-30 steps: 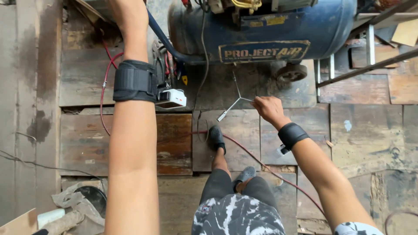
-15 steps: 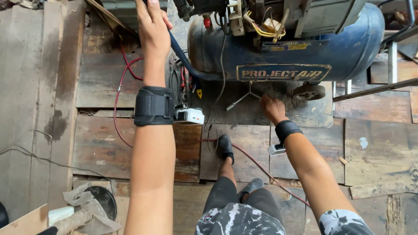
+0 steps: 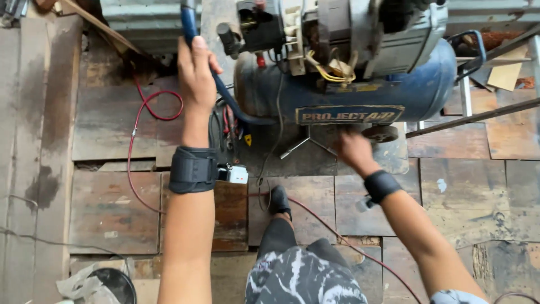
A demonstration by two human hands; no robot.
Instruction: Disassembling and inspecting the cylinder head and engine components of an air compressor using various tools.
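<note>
Hose: blue hose runs from the top edge of the view, through the left hand, then curves down and right to the end of the tank; it is already in hand, lifted off the floor
Left hand: left hand raised above the floor, fingers wrapped round the blue hose near its upper stretch; closed on it, thumb side toward the compressor
Right hand: right hand low, in front of the blue tank, just beside the small black wheel and the thin metal stand; blurred, so whether its fingers are apart or together cannot be told; nothing clearly held
Compressor: air compressor with blue tank and grey motor on top, standing on the plank floor; it lies directly ahead of both hands, the tank's end just right of the left hand
Progress: judged early; hose gripped, right hand only reaching at the tank's underside; compressor not visibly lifted
Surroundings: red cord looped on the floor left of the left forearm; black wrist straps on both arms; person's foot below the tank
</note>
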